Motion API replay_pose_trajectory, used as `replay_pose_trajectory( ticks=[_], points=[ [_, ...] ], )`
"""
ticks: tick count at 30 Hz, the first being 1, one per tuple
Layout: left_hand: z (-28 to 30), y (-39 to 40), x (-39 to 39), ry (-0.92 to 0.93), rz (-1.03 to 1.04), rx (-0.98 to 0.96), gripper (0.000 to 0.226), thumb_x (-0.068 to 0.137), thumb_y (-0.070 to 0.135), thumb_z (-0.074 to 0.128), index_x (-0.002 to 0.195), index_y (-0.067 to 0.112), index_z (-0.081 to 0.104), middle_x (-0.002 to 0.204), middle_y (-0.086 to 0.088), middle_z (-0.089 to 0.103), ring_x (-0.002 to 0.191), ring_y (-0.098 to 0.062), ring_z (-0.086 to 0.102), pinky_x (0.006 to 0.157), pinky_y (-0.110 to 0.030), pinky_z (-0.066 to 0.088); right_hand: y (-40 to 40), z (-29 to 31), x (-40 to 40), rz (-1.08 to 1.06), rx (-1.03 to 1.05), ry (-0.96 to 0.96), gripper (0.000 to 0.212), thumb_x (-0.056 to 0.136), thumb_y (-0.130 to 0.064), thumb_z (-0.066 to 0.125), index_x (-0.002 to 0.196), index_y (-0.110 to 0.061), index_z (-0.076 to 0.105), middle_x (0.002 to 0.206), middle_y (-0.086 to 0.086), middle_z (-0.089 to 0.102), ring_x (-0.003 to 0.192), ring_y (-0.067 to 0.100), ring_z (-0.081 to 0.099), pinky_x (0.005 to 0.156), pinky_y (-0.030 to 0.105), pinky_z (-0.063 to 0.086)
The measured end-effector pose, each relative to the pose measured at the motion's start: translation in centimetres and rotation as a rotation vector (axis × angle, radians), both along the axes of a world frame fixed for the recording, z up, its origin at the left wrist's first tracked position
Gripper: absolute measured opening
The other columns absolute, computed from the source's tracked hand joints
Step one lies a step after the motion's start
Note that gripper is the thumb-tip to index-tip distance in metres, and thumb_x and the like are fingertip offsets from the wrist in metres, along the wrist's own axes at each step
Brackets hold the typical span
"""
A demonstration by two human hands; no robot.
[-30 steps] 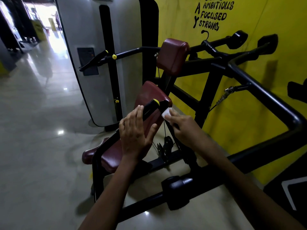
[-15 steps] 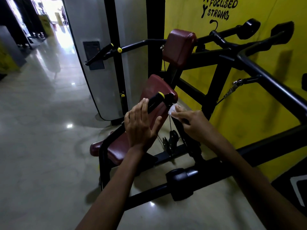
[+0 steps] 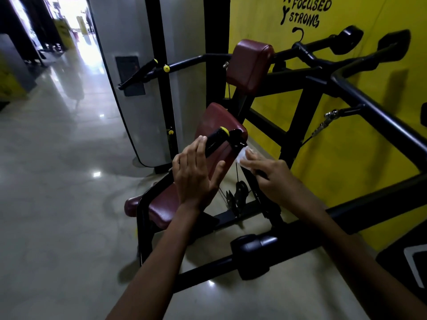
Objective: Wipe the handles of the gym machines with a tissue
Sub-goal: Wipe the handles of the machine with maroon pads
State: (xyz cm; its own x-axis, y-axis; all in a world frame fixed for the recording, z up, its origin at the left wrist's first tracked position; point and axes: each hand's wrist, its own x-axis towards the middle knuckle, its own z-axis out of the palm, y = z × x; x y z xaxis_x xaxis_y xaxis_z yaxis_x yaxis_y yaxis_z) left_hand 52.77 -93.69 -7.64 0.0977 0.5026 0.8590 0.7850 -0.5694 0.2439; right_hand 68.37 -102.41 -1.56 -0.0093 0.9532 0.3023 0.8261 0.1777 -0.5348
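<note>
From the head camera we look down at a black-framed gym machine [image 3: 307,105] set against a yellow wall [image 3: 360,158] with black lettering that reads "FOCUSED" and "STRONG". The machine has a maroon seat pad [image 3: 161,206] low down, a maroon back pad [image 3: 219,125] above it, and a smaller maroon upper pad [image 3: 250,63] near the top.

Our left hand [image 3: 196,174] is held flat with straight fingers and the thumb spread, lying against the near black handle [image 3: 213,142], which ends in a yellow cap [image 3: 224,130]; the fingers do not curl round it. Our right hand [image 3: 272,179] pinches a white tissue [image 3: 243,154] in its fingertips, and the tissue sits just beside the black bracket [image 3: 236,139] at the handle's end, close to touching it. We cannot tell whether it actually touches, as the tissue is blurred.

A second black handle [image 3: 138,75] with a yellow knob [image 3: 166,68] juts out on the far side, in front of a grey shroud [image 3: 129,88]. A cable clip [image 3: 323,124] hangs from the frame on the right. Below the hands sits a black pulley [image 3: 240,195]. The glossy tiled floor [image 3: 57,204] reflects ceiling lights.
</note>
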Motion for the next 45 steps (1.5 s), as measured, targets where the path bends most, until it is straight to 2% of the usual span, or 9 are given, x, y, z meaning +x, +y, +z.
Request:
replay_pose_trajectory(
  ticks=[9,14,18,22,29,33,37,41,45],
  points=[
    [-0.1,0.0,0.0,0.001,-0.005,0.003,0.06,0.096,0.055,0.021,0.133,0.011,0.039,0.129,-0.009,0.058,0.116,-0.019,0.044,0.097,-0.035,0.03,0.9,-0.1,-0.1,-0.012,0.022,0.004,0.039,0.093,0.001,0.046,0.129,-0.012,0.053,0.147,0.005,0.035,0.136,0.005,0.027,0.11,0.014,0.02],
    [0.0,-0.1,0.0,-0.006,-0.013,-0.001,0.06,0.096,0.056,0.021,0.133,0.011,0.039,0.129,-0.01,0.057,0.116,-0.018,0.044,0.098,-0.035,0.029,-1.6,-0.4,0.4,0.023,-0.016,-0.002,0.042,0.093,0.001,0.047,0.13,-0.017,0.05,0.14,-0.013,0.028,0.13,-0.004,0.021,0.101,-0.003,0.016],
    [0.0,-0.1,0.0,-0.027,-0.033,-0.011,0.057,0.091,0.049,0.036,0.133,0.012,0.039,0.13,-0.01,0.056,0.118,-0.018,0.042,0.1,-0.035,0.026,-3.9,-1.3,0.4,0.003,0.003,-0.068,0.044,0.091,0.004,0.05,0.13,-0.015,0.05,0.134,-0.016,0.027,0.13,-0.003,0.024,0.109,0.01,0.021],
    [-0.1,-0.2,-0.1,-0.012,-0.034,-0.02,0.058,0.089,0.047,0.039,0.134,0.01,0.04,0.131,-0.011,0.056,0.118,-0.019,0.042,0.1,-0.035,0.026,-2.5,-0.7,0.4,0.01,-0.025,-0.078,0.043,0.092,0.006,0.046,0.129,-0.014,0.052,0.142,-0.009,0.03,0.129,-0.004,0.021,0.099,-0.005,0.012],
    [-0.1,-0.1,-0.1,-0.006,-0.01,0.0,0.058,0.095,0.054,0.028,0.133,0.011,0.038,0.128,-0.011,0.058,0.116,-0.019,0.044,0.098,-0.035,0.029,1.4,0.2,-0.6,-0.05,-0.012,-0.143,0.045,0.093,0.004,0.042,0.13,-0.02,0.054,0.15,0.002,0.031,0.14,0.013,0.025,0.104,0.01,0.015],
    [0.0,-0.1,0.1,-0.024,-0.005,0.0,0.06,0.095,0.056,0.022,0.133,0.012,0.039,0.128,-0.01,0.058,0.116,-0.019,0.044,0.098,-0.036,0.029,0.4,0.4,-0.8,-0.043,-0.018,-0.138,0.047,0.094,0.004,0.042,0.133,-0.021,0.049,0.149,0.0,0.031,0.14,0.01,0.024,0.101,0.003,0.011],
    [-0.2,-0.1,0.1,-0.032,-0.007,0.007,0.058,0.092,0.053,0.034,0.132,0.012,0.04,0.129,-0.009,0.058,0.117,-0.019,0.044,0.098,-0.036,0.029,-3.4,-0.2,-1.0,-0.121,-0.015,-0.161,0.046,0.094,0.001,0.046,0.134,-0.021,0.048,0.148,-0.002,0.034,0.133,0.011,0.039,0.092,0.005,0.024],
    [-0.3,0.0,0.1,-0.017,0.004,0.009,0.058,0.089,0.049,0.04,0.132,0.01,0.041,0.129,-0.009,0.057,0.117,-0.019,0.044,0.098,-0.036,0.029,-5.0,-0.6,-1.9,-0.18,-0.09,-0.245,0.051,0.095,-0.002,0.042,0.142,-0.021,0.038,0.153,-0.003,0.024,0.135,0.016,0.038,0.106,0.022,0.031],
    [-0.3,0.0,0.0,0.014,0.014,0.007,0.059,0.089,0.05,0.04,0.134,0.01,0.039,0.13,-0.01,0.057,0.117,-0.019,0.043,0.099,-0.035,0.028,-2.3,0.5,-2.4,-0.209,-0.072,-0.317,0.053,0.093,0.001,0.041,0.141,-0.021,0.04,0.154,-0.001,0.025,0.135,0.02,0.037,0.103,0.032,0.037]
  ],
)
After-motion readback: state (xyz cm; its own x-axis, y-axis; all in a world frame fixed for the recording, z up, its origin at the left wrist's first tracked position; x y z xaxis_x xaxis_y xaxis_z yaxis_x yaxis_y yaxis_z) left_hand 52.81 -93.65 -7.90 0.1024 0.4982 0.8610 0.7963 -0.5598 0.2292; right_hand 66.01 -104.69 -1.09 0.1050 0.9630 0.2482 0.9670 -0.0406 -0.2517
